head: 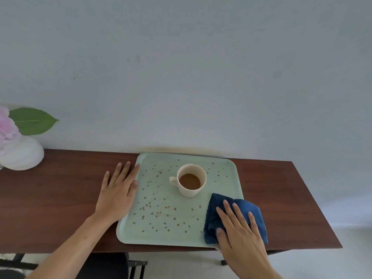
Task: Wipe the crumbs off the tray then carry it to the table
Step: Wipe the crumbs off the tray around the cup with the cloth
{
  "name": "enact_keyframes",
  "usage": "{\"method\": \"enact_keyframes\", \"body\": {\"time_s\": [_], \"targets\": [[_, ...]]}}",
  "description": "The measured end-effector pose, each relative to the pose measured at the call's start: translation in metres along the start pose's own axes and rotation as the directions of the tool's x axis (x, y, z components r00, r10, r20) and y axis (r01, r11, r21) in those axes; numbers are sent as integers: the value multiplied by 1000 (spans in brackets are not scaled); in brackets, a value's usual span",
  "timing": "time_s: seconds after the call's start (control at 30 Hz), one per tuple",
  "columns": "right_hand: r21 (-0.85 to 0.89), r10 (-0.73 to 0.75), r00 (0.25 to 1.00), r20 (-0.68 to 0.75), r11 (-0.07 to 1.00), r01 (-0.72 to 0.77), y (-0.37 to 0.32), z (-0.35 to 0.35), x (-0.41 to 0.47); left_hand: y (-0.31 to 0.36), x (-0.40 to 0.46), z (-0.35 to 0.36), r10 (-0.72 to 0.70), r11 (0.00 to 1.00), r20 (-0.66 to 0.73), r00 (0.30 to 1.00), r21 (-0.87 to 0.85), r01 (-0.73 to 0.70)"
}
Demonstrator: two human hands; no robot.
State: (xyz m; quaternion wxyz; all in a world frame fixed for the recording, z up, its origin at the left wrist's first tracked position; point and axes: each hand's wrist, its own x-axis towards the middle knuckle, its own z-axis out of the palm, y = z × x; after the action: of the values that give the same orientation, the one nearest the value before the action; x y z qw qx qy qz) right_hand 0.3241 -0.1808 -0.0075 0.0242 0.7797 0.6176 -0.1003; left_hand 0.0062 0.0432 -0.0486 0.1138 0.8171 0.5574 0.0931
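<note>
Tray (225, 168): pale green, smooth, matt, plastic-like. Cup (198, 172): cream, glazed ceramic look, slight sheen. Cloth (219, 206): dark blue, soft napped fabric, matt. Shelf (60, 188): dark reddish wood grain, smooth, low sheen. Vase (24, 154), far left: white, smooth, glossy. Wall (181, 67): matt paint.

Pink flower (6, 125) and white vase (22, 154): cut off by left frame edge. Tray (128, 234): near-right corner hidden under blue cloth (213, 218). Right hand (241, 232) covers most of cloth. Both forearms cut off at bottom edge.
</note>
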Motion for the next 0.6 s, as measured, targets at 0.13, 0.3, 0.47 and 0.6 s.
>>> {"method": "enact_keyframes", "body": {"time_s": [0.13, 0.3, 0.47, 0.6], "targets": [[49, 52, 999, -16, 998, -51, -5, 0, 24, 0, 2, 2, -6, 1000, 11, 1000, 10, 6], [16, 16, 1000, -21, 1000, -15, 3, -6, 54, 1, 5, 0, -23, 999, 47, 999, 39, 21], [-17, -2, 999, -34, 1000, 1, 14, -14, 90, 5, 6, -5, -26, 999, 81, 996, 43, 22], [-8, 18, 999, -44, 1000, -19, 17, -15, 116, 8, 4, -4, -34, 998, 68, 997, 64, 30]]}}
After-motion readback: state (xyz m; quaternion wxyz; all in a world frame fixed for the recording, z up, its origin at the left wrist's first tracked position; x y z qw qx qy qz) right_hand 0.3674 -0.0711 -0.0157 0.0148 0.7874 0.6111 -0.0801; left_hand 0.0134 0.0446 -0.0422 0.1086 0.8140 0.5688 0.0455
